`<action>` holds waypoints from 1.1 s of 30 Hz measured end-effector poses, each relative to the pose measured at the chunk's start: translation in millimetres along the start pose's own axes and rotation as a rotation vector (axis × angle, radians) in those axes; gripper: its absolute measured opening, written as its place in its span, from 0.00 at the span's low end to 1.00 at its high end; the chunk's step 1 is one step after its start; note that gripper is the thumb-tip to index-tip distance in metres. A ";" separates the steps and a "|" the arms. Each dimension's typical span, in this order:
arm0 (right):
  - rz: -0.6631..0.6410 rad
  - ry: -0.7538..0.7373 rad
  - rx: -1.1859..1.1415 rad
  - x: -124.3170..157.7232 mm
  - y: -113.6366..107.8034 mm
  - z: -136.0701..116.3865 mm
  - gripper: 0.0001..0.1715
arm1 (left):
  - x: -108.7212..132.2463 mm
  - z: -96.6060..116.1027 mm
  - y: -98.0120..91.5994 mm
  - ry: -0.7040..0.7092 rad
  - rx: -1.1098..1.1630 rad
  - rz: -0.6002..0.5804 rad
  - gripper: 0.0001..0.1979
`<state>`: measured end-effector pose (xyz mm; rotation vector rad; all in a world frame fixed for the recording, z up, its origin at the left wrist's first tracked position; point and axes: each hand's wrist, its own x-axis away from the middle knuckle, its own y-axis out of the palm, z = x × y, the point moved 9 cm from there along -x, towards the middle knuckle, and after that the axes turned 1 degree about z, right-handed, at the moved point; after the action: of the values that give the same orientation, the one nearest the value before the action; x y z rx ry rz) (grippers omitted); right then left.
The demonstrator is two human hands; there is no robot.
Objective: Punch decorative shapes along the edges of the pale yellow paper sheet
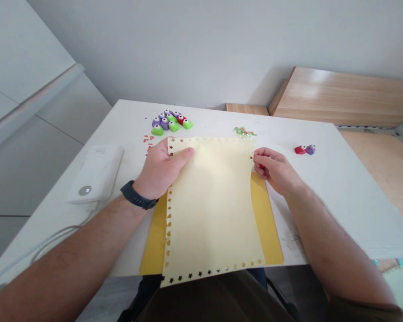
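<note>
A pale yellow sheet of paper [215, 201] hangs in front of me, with star and heart holes punched along its left and bottom edges and part of its top. My left hand [166, 163] grips its upper left edge, thumb on top. At the upper right edge, my right hand [272, 165] is closed around a small red craft punch [261, 166], mostly hidden by the fingers. A punched hole shows in the paper just left of those fingers. Beneath the sheet lies a darker yellow sheet [268, 228], visible on both sides.
Several purple, green and red craft punches [169, 121] cluster at the back left of the white table [322, 192]. A red and a purple punch [305, 150] sit at right. Paper bits [244, 132] lie scattered behind the sheet. A white box-shaped device [97, 174] with a cable is at left.
</note>
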<state>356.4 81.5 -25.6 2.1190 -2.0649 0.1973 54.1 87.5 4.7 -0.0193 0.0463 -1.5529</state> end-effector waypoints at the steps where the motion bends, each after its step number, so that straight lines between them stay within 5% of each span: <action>1: -0.004 0.001 -0.001 -0.1 0.5 0.2 0.11 | 0.0 -0.4 0.0 -0.003 0.001 -0.001 0.20; 33: 0.117 -0.081 0.229 -1.4 -3.4 -6.0 0.14 | 0.7 3.6 -0.3 0.002 -0.020 0.010 0.16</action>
<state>359.9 84.2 -20.1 2.1645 -2.3150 0.3874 54.0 86.8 8.4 -0.0330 0.0636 -1.5428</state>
